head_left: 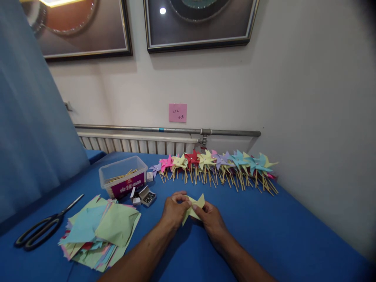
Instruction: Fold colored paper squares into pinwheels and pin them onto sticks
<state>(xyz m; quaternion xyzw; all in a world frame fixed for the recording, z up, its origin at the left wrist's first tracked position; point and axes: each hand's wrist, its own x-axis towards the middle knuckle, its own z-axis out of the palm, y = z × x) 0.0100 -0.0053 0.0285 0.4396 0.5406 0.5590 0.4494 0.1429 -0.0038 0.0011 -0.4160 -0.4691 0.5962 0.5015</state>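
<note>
Both hands meet over the blue table [264,231] and pinch a pale yellow paper piece [196,206] with folded, pointed corners. My left hand [174,209] grips its left side with thumb and fingers curled over the top. My right hand [210,217] holds the right side from below. The paper sits just above the cloth.
A pile of coloured paper squares [100,231] lies at the left, with black scissors [41,227] beyond it. A clear plastic box of sticks [123,176] and small open boxes of pins [147,196] stand behind. Several finished pinwheels [217,166] line the wall.
</note>
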